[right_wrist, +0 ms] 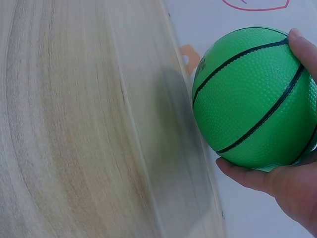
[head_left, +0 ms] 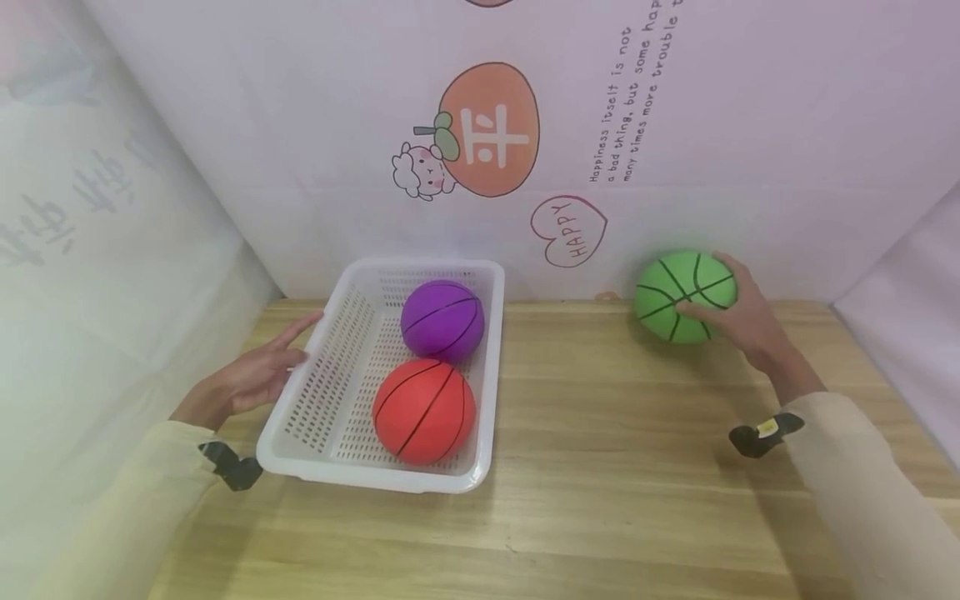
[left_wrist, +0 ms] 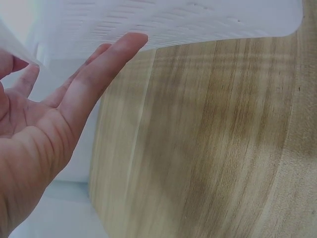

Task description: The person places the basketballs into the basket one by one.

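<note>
A green ball (head_left: 678,304) with black basketball lines is gripped by my right hand (head_left: 750,321) near the back wall. In the right wrist view its pebbled surface (right_wrist: 252,99) shows, thumb and fingers spread round its sides, a shadow lying on the wood beside it. My left hand (head_left: 258,375) is at the left side of a white plastic basket (head_left: 491,417), its fingers fairly straight and touching the basket near the rim. Inside the basket, a purple ball (head_left: 442,321) lies behind a red ball (head_left: 425,412).
The wooden table (head_left: 600,467) runs up to a pale printed cloth wall (head_left: 337,125) at the back. Similar white cloth (head_left: 112,250) hangs along the left, and another pale wall (head_left: 915,250) stands on the right. Both forearms carry small dark wrist devices.
</note>
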A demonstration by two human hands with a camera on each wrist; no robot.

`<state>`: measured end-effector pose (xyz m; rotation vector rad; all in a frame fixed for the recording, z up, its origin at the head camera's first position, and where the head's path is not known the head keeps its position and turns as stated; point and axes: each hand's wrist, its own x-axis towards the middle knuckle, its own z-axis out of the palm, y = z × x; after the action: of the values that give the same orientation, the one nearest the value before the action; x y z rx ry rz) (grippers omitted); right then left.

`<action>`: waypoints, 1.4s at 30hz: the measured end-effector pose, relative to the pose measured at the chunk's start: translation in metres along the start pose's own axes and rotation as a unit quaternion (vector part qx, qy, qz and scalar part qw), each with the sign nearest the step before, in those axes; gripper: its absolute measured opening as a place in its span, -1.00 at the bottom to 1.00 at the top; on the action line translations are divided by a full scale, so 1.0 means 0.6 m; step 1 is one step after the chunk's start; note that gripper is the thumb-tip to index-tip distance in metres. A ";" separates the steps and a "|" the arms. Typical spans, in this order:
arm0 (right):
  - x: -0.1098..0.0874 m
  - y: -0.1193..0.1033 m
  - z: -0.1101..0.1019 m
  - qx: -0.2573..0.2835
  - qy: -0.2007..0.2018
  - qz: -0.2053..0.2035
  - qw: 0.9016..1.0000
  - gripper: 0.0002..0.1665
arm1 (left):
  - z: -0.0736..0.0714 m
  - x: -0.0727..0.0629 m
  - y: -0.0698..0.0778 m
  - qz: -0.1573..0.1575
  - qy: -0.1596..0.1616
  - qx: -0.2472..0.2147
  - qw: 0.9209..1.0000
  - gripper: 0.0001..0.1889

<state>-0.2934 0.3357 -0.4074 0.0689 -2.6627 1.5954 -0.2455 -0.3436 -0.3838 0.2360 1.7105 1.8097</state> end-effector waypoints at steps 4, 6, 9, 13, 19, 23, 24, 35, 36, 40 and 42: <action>-0.005 -0.008 0.002 0.000 0.001 -0.005 1.000 0.26 | 0.001 0.001 -0.002 0.007 -0.007 -0.002 1.000 -0.23; -0.008 -0.015 0.004 0.002 0.000 -0.011 1.000 0.25 | 0.001 0.001 -0.002 0.008 -0.008 -0.003 1.000 -0.23; -0.012 -0.024 0.009 0.003 -0.003 -0.021 1.000 0.22 | 0.001 0.000 -0.001 0.005 -0.007 -0.003 1.000 -0.23; -0.016 -0.036 0.016 -0.002 -0.007 -0.029 1.000 0.22 | 0.002 0.000 0.000 0.002 -0.003 -0.001 1.000 -0.23; -0.025 -0.063 0.027 -0.029 -0.009 -0.046 0.998 0.27 | 0.005 0.003 0.001 0.012 0.008 0.011 1.000 -0.23; -0.032 -0.084 0.039 -0.034 -0.025 -0.051 0.998 0.29 | 0.008 0.002 0.001 0.021 0.024 0.023 0.999 -0.22; -0.033 -0.088 0.042 -0.034 -0.030 -0.050 0.998 0.29 | 0.009 0.002 0.001 0.022 0.026 0.028 0.999 -0.23; -0.045 -0.134 0.070 -0.040 -0.051 -0.066 0.996 0.29 | 0.018 0.003 0.003 0.002 0.072 0.076 0.994 -0.27; -0.046 -0.138 0.074 -0.039 -0.053 -0.069 0.995 0.30 | 0.019 0.002 0.004 0.000 0.074 0.078 0.994 -0.26; -0.048 -0.154 0.086 -0.027 -0.055 -0.087 0.994 0.30 | 0.021 0.002 0.007 -0.003 0.081 0.086 0.993 -0.26; -0.049 -0.163 0.091 -0.022 -0.055 -0.101 0.993 0.30 | 0.022 0.003 0.009 -0.003 0.083 0.089 0.993 -0.26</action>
<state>-0.2589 0.2418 -0.3487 0.4213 -2.6682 1.5113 -0.2414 -0.3314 -0.3776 0.1573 1.9892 1.7140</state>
